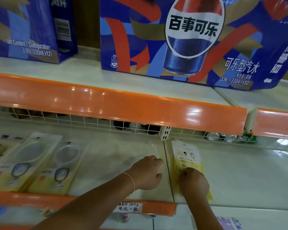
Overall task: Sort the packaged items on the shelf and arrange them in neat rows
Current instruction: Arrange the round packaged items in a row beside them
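A flat yellow-and-white package [186, 156] lies on the lower white shelf [239, 176], just right of the seam between two shelf panels. My right hand [194, 182] covers its near end, fingers curled down onto it and gripping it. My left hand [146, 173] hovers over the left panel beside the seam, a little left of the package, with loosely curled fingers and nothing visible in it. Two similar flat packages [23, 163] [61, 165] lie side by side at the left of the same shelf, and more sit at the far left edge.
Large blue cola cartons [181, 39] [23, 27] stand on the upper shelf with an orange front rail [116, 103]. A white wire grid [90, 122] backs the lower shelf, with cans behind it. A handwritten price tag [128, 207] sits on the lower orange rail.
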The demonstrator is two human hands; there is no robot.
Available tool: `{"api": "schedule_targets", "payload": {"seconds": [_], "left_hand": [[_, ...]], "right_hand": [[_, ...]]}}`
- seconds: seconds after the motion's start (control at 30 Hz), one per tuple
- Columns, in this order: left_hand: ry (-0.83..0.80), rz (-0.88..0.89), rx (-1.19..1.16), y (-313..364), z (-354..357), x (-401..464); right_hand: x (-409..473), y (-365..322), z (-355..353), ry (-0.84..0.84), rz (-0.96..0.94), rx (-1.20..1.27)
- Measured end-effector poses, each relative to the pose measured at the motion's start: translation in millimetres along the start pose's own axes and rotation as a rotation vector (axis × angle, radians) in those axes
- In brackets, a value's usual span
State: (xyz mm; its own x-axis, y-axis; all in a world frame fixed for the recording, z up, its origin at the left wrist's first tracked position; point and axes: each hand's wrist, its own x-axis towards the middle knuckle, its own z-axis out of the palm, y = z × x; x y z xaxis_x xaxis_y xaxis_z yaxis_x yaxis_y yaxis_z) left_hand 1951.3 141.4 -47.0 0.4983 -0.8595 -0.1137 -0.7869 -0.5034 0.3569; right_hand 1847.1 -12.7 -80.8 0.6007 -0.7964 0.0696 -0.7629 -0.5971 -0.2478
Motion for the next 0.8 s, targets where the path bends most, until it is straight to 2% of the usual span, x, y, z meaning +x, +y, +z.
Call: {"api": "schedule_targets", "payload": {"seconds": [0.1, 0.17, 0.27, 0.37, 0.43, 0.63, 0.7, 0.8], "left_hand": [[0.045, -0.024, -0.150, 1.0, 2.6, -0.1], [0.079, -0.070, -0.349, 3.2, 3.7, -1.2], [0.126, -0.242, -0.897, 8.2, 3.3, -2.1], [0.132, -0.489, -1.567, -4.4, 2.4, 1.9], [0.088, -0.515, -1.848, -20.8, 2.3, -1.2], [0.146, -0.346, -2.187, -60.9, -3.1, -28.3], [0.117, -0.240, -2.240, -73.4, -6.4, -40.1], [0.171, -0.157, -2.263, -93.7, -5.9, -53.7]], "right_hand": [[-0.4, -2.8, -5.7, 0.114, -0.055, 0.029], [-5.8, -10.1, -7.0, 0.236, -0.174, 0.116], [-24.0, -27.8, -11.6, 0.400, -0.376, 0.261], [-45.8, -48.4, -17.0, 0.422, -0.468, 0.372], [-61.5, -63.0, -18.9, 0.417, -0.540, 0.417], [-96.7, -98.0, -10.5, 0.308, -0.757, 0.397], [-104.8, -110.1, -7.2, 0.256, -0.788, 0.425], [-119.3, -129.2, -7.7, 0.206, -0.809, 0.571]]}}
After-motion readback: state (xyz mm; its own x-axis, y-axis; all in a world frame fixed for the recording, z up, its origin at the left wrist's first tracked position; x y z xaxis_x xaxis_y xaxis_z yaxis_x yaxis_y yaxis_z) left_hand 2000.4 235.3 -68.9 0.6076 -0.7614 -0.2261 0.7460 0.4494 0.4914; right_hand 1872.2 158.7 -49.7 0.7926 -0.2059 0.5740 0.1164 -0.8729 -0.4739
